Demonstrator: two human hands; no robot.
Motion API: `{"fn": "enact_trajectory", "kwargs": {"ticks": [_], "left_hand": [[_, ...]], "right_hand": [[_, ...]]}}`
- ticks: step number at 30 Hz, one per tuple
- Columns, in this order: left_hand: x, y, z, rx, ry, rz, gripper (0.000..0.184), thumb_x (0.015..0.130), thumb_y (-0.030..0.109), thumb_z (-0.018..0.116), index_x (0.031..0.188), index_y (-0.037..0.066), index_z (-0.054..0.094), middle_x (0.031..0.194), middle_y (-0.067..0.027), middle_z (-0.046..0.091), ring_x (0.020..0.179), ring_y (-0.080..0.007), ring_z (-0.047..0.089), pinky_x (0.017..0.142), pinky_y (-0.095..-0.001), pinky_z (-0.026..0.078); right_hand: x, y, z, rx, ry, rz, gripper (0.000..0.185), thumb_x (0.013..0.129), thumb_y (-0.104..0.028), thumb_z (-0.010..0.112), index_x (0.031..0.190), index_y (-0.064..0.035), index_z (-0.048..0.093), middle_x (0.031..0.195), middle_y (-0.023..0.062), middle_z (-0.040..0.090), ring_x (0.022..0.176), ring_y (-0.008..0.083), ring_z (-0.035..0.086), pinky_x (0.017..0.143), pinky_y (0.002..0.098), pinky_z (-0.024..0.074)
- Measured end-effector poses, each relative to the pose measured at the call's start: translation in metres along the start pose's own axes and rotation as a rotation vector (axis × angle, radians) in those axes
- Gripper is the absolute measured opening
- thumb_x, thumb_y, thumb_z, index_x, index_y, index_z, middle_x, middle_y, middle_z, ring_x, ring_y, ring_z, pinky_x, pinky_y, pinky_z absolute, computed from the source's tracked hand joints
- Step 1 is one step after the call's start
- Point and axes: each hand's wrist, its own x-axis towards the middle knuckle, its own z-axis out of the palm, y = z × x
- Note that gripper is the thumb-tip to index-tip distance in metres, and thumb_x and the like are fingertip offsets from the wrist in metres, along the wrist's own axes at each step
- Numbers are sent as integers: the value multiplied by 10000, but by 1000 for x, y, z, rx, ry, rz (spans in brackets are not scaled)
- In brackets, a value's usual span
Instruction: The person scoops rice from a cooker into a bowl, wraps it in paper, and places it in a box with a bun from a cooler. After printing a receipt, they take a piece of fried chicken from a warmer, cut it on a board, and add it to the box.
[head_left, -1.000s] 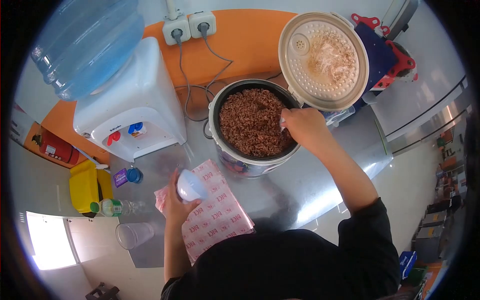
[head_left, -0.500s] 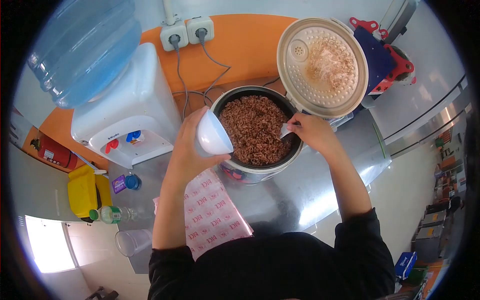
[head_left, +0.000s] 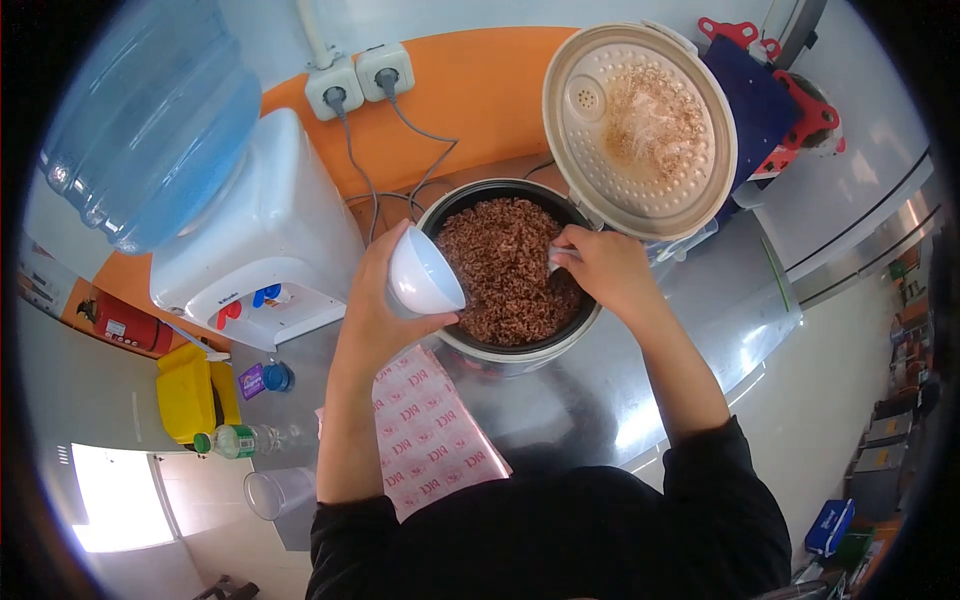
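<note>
My left hand (head_left: 372, 292) grips a small white bowl (head_left: 424, 274) by its side, tilted toward the rice cooker (head_left: 512, 358) at the pot's left rim. Brown-red cooked rice (head_left: 500, 262) fills much of the dark inner pot. Over the right side of the pot, my right hand (head_left: 606, 266) is closed around a pale rice paddle (head_left: 555, 258); its lower end is hidden in the rice and behind my fingers. The cooker's lid (head_left: 632, 215) stands open behind, with brownish residue on its inner face.
A water dispenser (head_left: 260, 220) stands at the left under a large blue bottle. Printed paper sheets (head_left: 430, 430) lie on the steel counter (head_left: 560, 420) before the cooker. A plastic bottle (head_left: 235, 440), clear cup (head_left: 275, 492) and yellow bin (head_left: 185, 395) are at left. Cords (head_left: 430, 165) run behind.
My right hand has shifted slightly left and the paddle now sits lower against the rice. The bowl stays at the left rim. The whole view has tilted a little.
</note>
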Motion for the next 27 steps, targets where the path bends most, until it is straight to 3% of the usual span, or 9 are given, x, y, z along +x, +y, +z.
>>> {"fn": "enact_trajectory", "kwargs": {"ticks": [8, 11, 14, 16, 20, 22, 26, 27], "left_hand": [[-4, -7, 1, -34, 23, -38, 1066, 546, 183, 905, 1444, 38, 350, 1387, -157, 468, 1276, -293, 470, 1079, -410, 375], [-2, -6, 3, -18, 22, -13, 1064, 562, 168, 893, 1450, 42, 321, 1411, -157, 439, 1291, -291, 452, 1086, -411, 366], [5, 4, 4, -27, -18, -12, 1009, 555, 129, 896, 1404, 55, 355, 1385, -181, 468, 1262, -346, 477, 1059, -424, 395], [9, 11, 4, -12, -119, -87, 1025, 573, 154, 880, 1433, 44, 334, 1408, -166, 437, 1305, -298, 436, 1092, -401, 353], [15, 9, 14, 19, -152, -60, 1022, 577, 164, 882, 1432, 44, 335, 1401, -170, 439, 1295, -300, 441, 1086, -396, 358], [17, 12, 20, -13, -134, -55, 977, 583, 203, 891, 1384, 22, 361, 1326, -212, 505, 1240, -382, 484, 1047, -427, 389], [18, 23, 39, -47, -119, -39, 980, 603, 223, 896, 1382, 0, 345, 1325, -234, 494, 1233, -376, 495, 1039, -420, 397], [19, 25, 47, -123, -97, -54, 991, 610, 235, 900, 1385, -6, 330, 1323, -243, 489, 1231, -369, 499, 1038, -416, 400]], "right_hand": [[-13, 12, -2, 128, -6, 44, 212, 888, -328, 635, 968, -132, 641, 854, 99, 704, 835, 307, 677, 711, 436, 496], [-17, 10, -6, 197, -75, 179, 222, 892, -329, 655, 1020, -149, 653, 930, 74, 710, 893, 303, 668, 795, 403, 484], [-21, 13, -5, 238, -20, 153, 239, 901, -333, 634, 1027, -129, 642, 888, 101, 706, 865, 303, 678, 734, 410, 498], [-22, 12, -8, 315, -66, 239, 239, 910, -308, 644, 1085, -145, 656, 961, 94, 701, 937, 293, 668, 802, 385, 488], [-25, 15, -14, 381, -45, 247, 243, 920, -271, 634, 1100, -110, 651, 986, 105, 700, 953, 278, 671, 817, 365, 491], [-24, 20, -18, 407, -11, 212, 252, 922, -241, 630, 1108, -72, 645, 1002, 112, 699, 947, 251, 673, 826, 344, 488], [-12, 20, -43, 433, -21, 174, 245, 921, -228, 630, 1093, -53, 644, 1016, 104, 699, 935, 227, 671, 830, 328, 487], [-8, 21, -49, 479, -38, 115, 245, 910, -272, 634, 1061, -80, 659, 981, 108, 703, 921, 264, 675, 808, 358, 493]]}}
